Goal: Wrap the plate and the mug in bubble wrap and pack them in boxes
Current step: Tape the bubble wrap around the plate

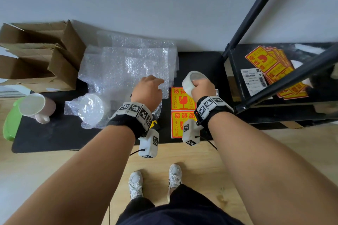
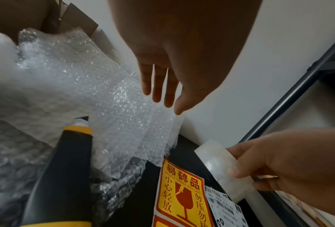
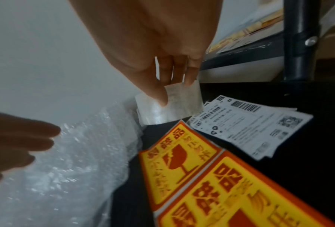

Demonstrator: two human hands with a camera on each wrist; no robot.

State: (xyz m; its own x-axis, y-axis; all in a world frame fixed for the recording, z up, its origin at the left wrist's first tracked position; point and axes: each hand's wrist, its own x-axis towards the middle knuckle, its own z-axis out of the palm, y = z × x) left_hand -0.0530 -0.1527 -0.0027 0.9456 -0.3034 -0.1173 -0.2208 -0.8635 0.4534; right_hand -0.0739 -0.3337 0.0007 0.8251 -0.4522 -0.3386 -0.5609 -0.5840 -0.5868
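A pink mug (image 1: pixel 36 107) lies on its side on a green plate (image 1: pixel 8 126) at the left end of the black mat (image 1: pixel 54 139). Beside it lies a white cup-shaped item wrapped in bubble wrap (image 1: pixel 89 110). Loose bubble wrap sheets (image 1: pixel 128 64) cover the mat's middle. My left hand (image 1: pixel 156 81) hovers over their right edge with straight fingers (image 2: pixel 156 92), holding nothing. My right hand (image 1: pixel 199 86) grips a roll of clear tape (image 1: pixel 191 79), thumb and fingers (image 3: pixel 190 76) pinching its band (image 3: pixel 182 106) above the mat.
Open cardboard boxes (image 1: pixel 36 56) stand at the back left. Yellow-and-red fragile stickers (image 1: pixel 180 102) and white shipping labels (image 3: pixel 250 127) lie under my right hand. A yellow-and-black utility knife (image 2: pixel 65 169) rests near my left wrist. A black metal shelf (image 1: pixel 256 23) with more stickers (image 1: pixel 270 65) stands on the right.
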